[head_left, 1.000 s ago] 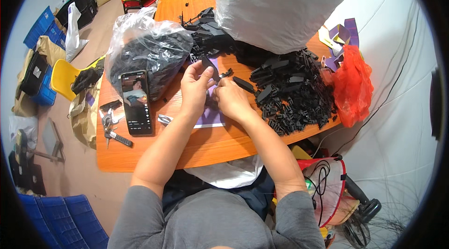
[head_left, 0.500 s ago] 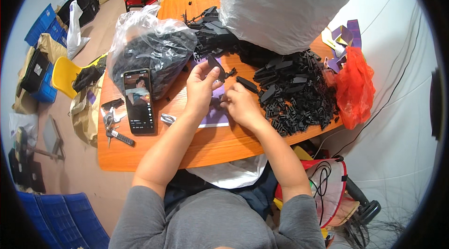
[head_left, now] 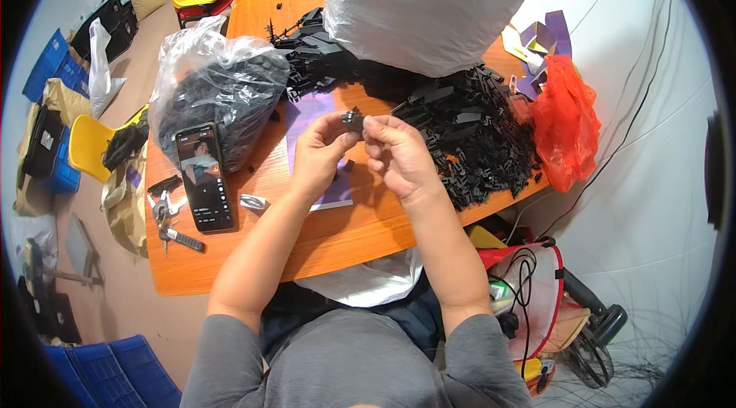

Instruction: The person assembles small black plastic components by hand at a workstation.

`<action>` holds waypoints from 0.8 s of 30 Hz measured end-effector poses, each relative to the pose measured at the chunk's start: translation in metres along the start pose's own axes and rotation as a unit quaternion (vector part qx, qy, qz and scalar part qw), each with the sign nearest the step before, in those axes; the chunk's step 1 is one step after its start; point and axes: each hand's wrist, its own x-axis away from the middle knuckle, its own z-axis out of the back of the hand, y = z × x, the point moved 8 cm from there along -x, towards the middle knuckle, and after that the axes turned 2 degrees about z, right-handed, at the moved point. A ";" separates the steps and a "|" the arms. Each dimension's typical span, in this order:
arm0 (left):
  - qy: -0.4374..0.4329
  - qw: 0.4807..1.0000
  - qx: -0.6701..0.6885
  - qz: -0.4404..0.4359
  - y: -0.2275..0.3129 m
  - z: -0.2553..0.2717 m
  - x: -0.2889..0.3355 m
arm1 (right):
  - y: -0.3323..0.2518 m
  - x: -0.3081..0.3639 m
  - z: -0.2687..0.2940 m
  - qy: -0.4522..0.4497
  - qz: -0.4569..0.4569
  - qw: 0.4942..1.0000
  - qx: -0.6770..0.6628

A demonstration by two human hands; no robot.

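Observation:
Above the purple sheet on the table, my left hand grips a small black plastic part between thumb and fingers. My right hand meets it from the other side, its thumb and forefinger pinched at the part's right edge. The fingers partly cover the part, so its full shape is hidden. Just right of my right hand lies a heap of small black plastic pieces. A tiny black piece rests on the purple sheet below the hands.
On the orange wooden table, a clear bag of black parts, a phone and keys occupy the left. A big white sack stands behind the heap. A red plastic bag hangs at the right edge.
My right hand has come up from the table to the part at my left hand. The flat face of the part has turned away. The whole view has shifted slightly.

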 end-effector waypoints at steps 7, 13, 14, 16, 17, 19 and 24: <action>-0.047 0.998 -0.016 -0.031 0.005 -0.006 0.000 | 0.004 0.004 0.002 -0.012 -0.064 0.998 -0.006; -0.066 0.994 -0.064 -0.061 0.011 -0.006 0.002 | -0.003 0.012 0.000 -0.001 -0.047 0.993 0.109; -0.079 0.992 -0.074 -0.061 0.013 -0.008 0.004 | -0.002 0.011 0.002 -0.001 -0.046 0.993 0.109; -0.098 0.991 -0.080 -0.040 0.013 -0.011 0.005 | -0.029 0.010 0.004 0.025 0.134 0.943 0.302; -0.117 0.989 -0.085 -0.017 0.012 -0.014 0.007 | -0.028 0.011 0.004 0.024 0.135 0.943 0.303; -0.151 0.986 -0.075 0.015 0.017 -0.025 0.012 | -0.041 0.021 -0.009 -0.014 0.263 0.917 0.298; -0.201 0.970 -0.120 0.061 0.021 -0.033 0.019 | -0.030 0.023 -0.017 -0.120 0.148 0.959 0.209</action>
